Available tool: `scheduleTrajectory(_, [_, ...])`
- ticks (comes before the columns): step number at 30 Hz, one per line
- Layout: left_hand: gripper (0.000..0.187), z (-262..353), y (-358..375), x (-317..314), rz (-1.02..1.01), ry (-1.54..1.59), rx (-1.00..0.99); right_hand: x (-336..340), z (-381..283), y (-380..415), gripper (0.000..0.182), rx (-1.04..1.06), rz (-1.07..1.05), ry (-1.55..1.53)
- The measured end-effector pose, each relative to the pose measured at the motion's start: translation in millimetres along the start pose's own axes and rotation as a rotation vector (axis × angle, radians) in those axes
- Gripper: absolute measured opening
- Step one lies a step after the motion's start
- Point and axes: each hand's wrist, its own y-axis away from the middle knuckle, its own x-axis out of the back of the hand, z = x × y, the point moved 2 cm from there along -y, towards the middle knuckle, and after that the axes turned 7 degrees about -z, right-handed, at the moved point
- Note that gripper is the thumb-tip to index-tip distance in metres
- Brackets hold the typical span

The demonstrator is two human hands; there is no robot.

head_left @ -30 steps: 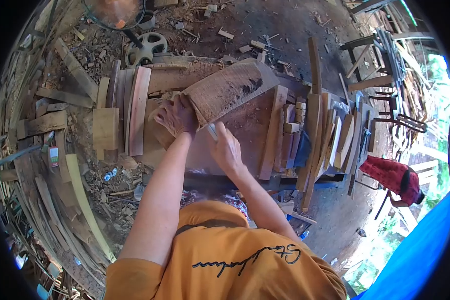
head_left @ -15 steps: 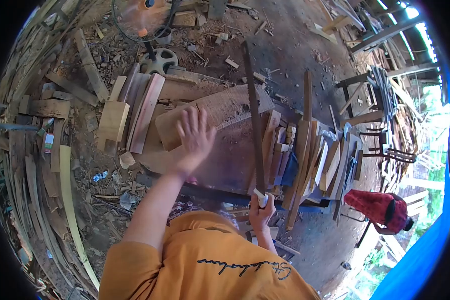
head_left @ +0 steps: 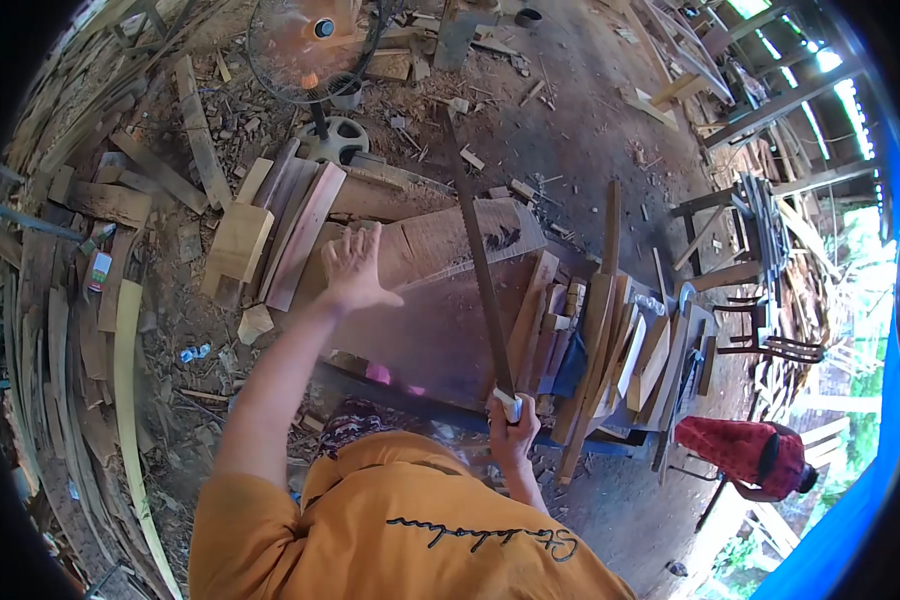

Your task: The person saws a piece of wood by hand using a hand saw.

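My right hand (head_left: 513,428) is closed round the pale handle of a long saw (head_left: 478,245), low at the centre. Its dark blade points away from me and crosses in front of a thick board (head_left: 440,245) with a rough, curved edge. My left hand (head_left: 355,272) is at the board's left end, fingers spread and thumb out, holding nothing. Whether its palm touches the wood cannot be made out. Under the board is a wide brownish work surface (head_left: 410,345).
Wood blocks (head_left: 305,235) stand left of the board, and a stack of offcuts (head_left: 600,340) lies right. A fan (head_left: 315,45) is beyond the bench. Long planks (head_left: 128,400) lie far left. A person in red (head_left: 740,450) bends over at the right.
My left hand has moved left along the board, its thumb now spread wider. The saw's far end has swung left, and my right hand is slightly lower and further left. The view has shifted a little.
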Motion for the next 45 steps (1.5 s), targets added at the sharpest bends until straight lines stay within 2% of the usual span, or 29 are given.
scheduleTrajectory(2, [0.136,-9.9,-10.3,-3.0,-0.168,0.026,0.003,1.8,2.0,3.5,0.019,-0.010,0.000,-0.018])
scheduleTrajectory(3, [0.136,-8.6,-9.2,-5.0,-0.165,0.025,0.001,2.5,4.1,5.0,0.019,-0.016,0.002,-0.020])
scheduleTrajectory(5, [0.129,-2.7,2.1,-9.8,-0.029,0.016,-0.039,4.5,7.3,8.4,0.019,-0.023,0.007,-0.023])
scheduleTrajectory(6, [0.129,1.0,11.8,-22.2,-0.028,0.013,-0.040,6.1,8.7,10.0,0.019,-0.019,0.010,-0.011])
scheduleTrajectory(8, [0.118,12.7,39.2,-48.9,0.333,-0.104,-0.137,6.2,13.7,14.1,0.019,-0.013,0.013,-0.003])
scheduleTrajectory(9, [0.097,17.4,49.3,-53.6,0.419,-0.054,-0.164,5.2,19.2,16.3,0.019,-0.020,0.020,-0.017])
scheduleTrajectory(10, [0.097,18.8,49.7,-60.8,0.421,-0.054,-0.170,4.5,24.7,17.7,0.019,-0.028,0.029,-0.028])
scheduleTrajectory(12, [0.114,23.5,51.1,-75.7,0.652,-0.145,-0.150,1.9,33.4,20.6,0.019,-0.050,0.030,-0.014])
scheduleTrajectory(20, [0.107,16.6,47.4,-91.4,0.790,-0.203,-0.207,1.0,30.0,27.0,0.017,0.000,0.029,-0.108])
scheduleTrajectory(22, [0.106,17.6,47.4,-92.5,0.814,-0.210,-0.216,0.1,32.2,28.1,0.020,0.003,-0.063,0.066])
scheduleTrajectory(25, [0.106,18.7,43.3,-85.2,0.779,-0.243,-0.146,-3.5,17.3,16.8,0.019,0.025,-0.062,0.058])
scheduleTrajectory(27, [0.111,16.4,33.9,-66.1,0.583,-0.164,-0.102,-12.6,4.8,3.8,0.019,0.037,-0.040,0.054])
scheduleTrajectory(28, [0.111,12.9,30.3,-50.5,0.587,-0.162,-0.102,-19.0,-0.7,-5.9,0.019,0.042,-0.041,0.047])
scheduleTrajectory(30, [0.108,5.2,19.3,-15.1,0.161,-0.002,-0.101,-32.8,-0.4,-18.1,0.020,0.047,-0.044,0.044])
scheduleTrajectory(31, [0.117,3.3,10.1,-9.7,0.112,-0.037,-0.069,-44.8,11.4,-25.3,0.020,0.051,-0.036,0.041])
scheduleTrajectory(32, [0.117,2.1,1.8,-6.3,0.116,-0.036,-0.064,-54.3,15.8,-32.2,0.021,0.056,-0.031,0.036])
scheduleTrajectory(34, [0.123,1.0,-12.7,-6.6,-0.068,0.004,0.073,-67.2,24.8,-37.4,0.022,0.040,-0.054,0.039])
scheduleTrajectory(35, [0.130,6.2,-12.6,-3.3,-0.160,-0.037,0.079,-70.9,23.5,-38.6,0.023,0.092,-0.030,0.063])
scheduleTrajectory(40, [0.134,-0.4,-12.6,-22.8,-0.041,-0.035,-0.022,-79.4,13.3,-34.7,0.021,0.134,-0.069,0.035])
scheduleTrajectory(45, [0.119,1.1,-18.1,-17.3,-0.026,0.058,0.019,-97.1,19.4,-31.0,0.021,0.129,-0.108,0.094])
